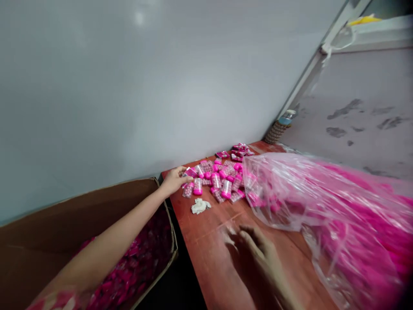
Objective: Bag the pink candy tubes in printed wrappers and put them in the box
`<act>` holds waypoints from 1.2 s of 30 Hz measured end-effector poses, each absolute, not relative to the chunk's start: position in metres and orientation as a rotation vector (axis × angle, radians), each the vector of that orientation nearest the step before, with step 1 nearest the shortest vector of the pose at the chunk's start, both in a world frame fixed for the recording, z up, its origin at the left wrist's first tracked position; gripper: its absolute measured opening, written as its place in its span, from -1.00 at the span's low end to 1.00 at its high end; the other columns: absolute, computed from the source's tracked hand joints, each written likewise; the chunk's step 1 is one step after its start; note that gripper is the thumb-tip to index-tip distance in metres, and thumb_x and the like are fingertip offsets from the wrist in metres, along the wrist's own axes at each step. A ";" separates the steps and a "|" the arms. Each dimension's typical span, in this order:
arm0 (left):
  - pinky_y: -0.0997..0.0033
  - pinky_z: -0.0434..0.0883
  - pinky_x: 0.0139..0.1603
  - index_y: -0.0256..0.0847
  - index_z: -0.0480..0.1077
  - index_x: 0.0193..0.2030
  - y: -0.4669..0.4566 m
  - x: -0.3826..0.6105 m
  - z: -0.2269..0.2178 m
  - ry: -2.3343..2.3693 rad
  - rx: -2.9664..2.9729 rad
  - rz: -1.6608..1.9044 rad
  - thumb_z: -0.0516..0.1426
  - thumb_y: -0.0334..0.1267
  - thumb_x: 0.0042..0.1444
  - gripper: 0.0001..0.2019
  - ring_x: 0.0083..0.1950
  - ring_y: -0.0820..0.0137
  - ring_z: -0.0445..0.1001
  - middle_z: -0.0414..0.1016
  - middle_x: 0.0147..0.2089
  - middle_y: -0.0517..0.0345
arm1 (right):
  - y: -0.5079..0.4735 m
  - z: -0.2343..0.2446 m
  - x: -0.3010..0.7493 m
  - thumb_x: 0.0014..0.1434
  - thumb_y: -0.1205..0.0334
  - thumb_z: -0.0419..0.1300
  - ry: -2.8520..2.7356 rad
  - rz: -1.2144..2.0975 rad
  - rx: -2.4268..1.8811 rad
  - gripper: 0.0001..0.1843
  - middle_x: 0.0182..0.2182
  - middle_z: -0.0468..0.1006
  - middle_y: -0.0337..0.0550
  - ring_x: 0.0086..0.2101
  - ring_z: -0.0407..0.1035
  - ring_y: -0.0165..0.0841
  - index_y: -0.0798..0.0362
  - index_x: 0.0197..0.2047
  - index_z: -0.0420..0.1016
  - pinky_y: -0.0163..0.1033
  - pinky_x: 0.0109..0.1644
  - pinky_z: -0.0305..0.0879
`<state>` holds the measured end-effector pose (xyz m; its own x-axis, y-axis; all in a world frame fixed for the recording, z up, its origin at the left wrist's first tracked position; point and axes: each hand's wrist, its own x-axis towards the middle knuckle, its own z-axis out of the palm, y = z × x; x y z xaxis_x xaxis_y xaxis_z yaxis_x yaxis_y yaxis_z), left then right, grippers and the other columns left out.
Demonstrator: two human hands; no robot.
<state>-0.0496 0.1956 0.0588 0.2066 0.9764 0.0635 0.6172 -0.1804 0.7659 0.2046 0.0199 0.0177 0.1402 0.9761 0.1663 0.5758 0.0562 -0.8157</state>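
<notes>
My left hand [174,180] reaches out to the left edge of a pile of small clear bottles with pink caps [222,176] on the red-brown table [206,245]. Its fingers are closed round one pink-capped bottle [190,172]. My right hand [258,254] lies low over the table's near part, blurred by motion, with its fingers stretched out and nothing seen in them. It is close to the large clear plastic bag [322,206] full of pink items.
A brown cardboard box [64,215] holding pink packets stands left of the table, under my left arm. A crumpled white scrap [200,206] lies near the pile. A woven cylinder with a blue top [279,127] stands in the far corner by the wall.
</notes>
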 end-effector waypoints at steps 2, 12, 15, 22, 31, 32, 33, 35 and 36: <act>0.40 0.36 -0.29 -0.34 0.31 -0.07 0.153 -0.037 0.065 1.107 1.627 0.807 0.21 -0.16 -0.11 -0.55 -0.32 0.39 0.45 0.50 -0.30 0.07 | 0.021 0.038 0.195 0.13 -0.03 0.02 -1.450 0.732 -1.542 -0.62 -0.26 0.53 -0.03 -0.25 0.43 -0.22 0.06 -0.12 0.38 -0.19 -0.24 0.38; 0.49 0.31 -0.42 -0.31 0.33 -0.27 0.018 0.014 0.057 0.839 1.055 0.724 0.24 -0.33 -0.21 -0.70 -0.47 0.49 0.39 0.45 -0.44 0.18 | -0.008 0.052 0.154 0.12 0.09 0.10 -1.363 0.972 -1.370 -0.78 -0.60 0.34 -0.31 -0.59 0.23 -0.45 0.05 -0.44 0.30 -0.37 -0.54 0.15; 0.53 0.25 -0.51 -0.31 0.33 -0.32 -0.007 0.003 0.041 0.931 0.966 0.727 0.14 -0.35 -0.13 -0.83 -0.59 0.54 0.30 0.38 -0.58 0.25 | -0.015 0.043 0.175 0.10 0.10 0.12 -1.233 0.807 -1.416 -0.80 -0.59 0.33 -0.31 -0.57 0.21 -0.46 0.04 -0.45 0.31 -0.37 -0.52 0.12; 0.56 0.17 -0.57 -0.29 0.32 -0.44 -0.055 -0.048 0.009 1.162 0.993 0.568 0.07 -0.32 -0.08 -0.92 -0.66 0.54 0.24 0.28 -0.72 0.29 | -0.014 0.047 0.205 0.06 0.06 0.16 -1.080 0.929 -1.354 -0.76 -0.63 0.27 -0.36 -0.62 0.12 -0.50 0.05 -0.45 0.29 -0.38 -0.56 0.05; 0.39 0.41 -0.37 -0.27 0.30 -0.02 -0.028 0.002 0.049 0.985 1.072 0.854 0.14 -0.10 -0.01 -0.57 -0.28 0.36 0.45 0.44 -0.18 0.02 | -0.031 0.024 0.167 0.09 0.07 0.15 -1.111 1.129 -1.238 -0.77 -0.59 0.29 -0.34 -0.60 0.15 -0.50 0.05 -0.42 0.29 -0.40 -0.57 0.08; 0.39 0.41 -0.36 -0.29 0.30 -0.03 -0.027 0.007 0.048 0.950 1.028 0.831 0.17 -0.12 -0.04 -0.56 -0.32 0.38 0.45 0.46 -0.21 0.03 | -0.032 0.023 0.167 0.09 0.07 0.15 -1.103 1.132 -1.224 -0.77 -0.59 0.29 -0.34 -0.60 0.15 -0.50 0.05 -0.42 0.29 -0.40 -0.57 0.09; 0.40 0.41 -0.36 -0.31 0.33 -0.07 -0.026 0.011 0.046 0.933 1.007 0.826 0.20 -0.15 -0.07 -0.58 -0.36 0.41 0.44 0.47 -0.26 0.05 | -0.033 0.022 0.167 0.09 0.07 0.15 -1.097 1.132 -1.210 -0.77 -0.59 0.29 -0.34 -0.60 0.14 -0.50 0.05 -0.42 0.29 -0.40 -0.57 0.08; 0.46 0.37 -0.38 -0.34 0.39 -0.21 -0.026 0.016 0.042 0.953 1.049 0.876 0.23 -0.22 -0.11 -0.69 -0.44 0.47 0.41 0.46 -0.40 0.13 | -0.034 0.022 0.167 0.08 0.08 0.16 -1.093 1.128 -1.185 -0.78 -0.60 0.28 -0.35 -0.61 0.13 -0.51 0.05 -0.43 0.29 -0.41 -0.59 0.07; 0.50 0.35 -0.39 -0.35 0.40 -0.29 -0.026 0.017 0.040 0.980 1.093 0.916 0.23 -0.24 -0.11 -0.75 -0.47 0.49 0.39 0.45 -0.46 0.17 | -0.034 0.022 0.167 0.08 0.08 0.16 -1.094 1.123 -1.174 -0.78 -0.60 0.28 -0.36 -0.62 0.12 -0.52 0.05 -0.43 0.29 -0.41 -0.59 0.06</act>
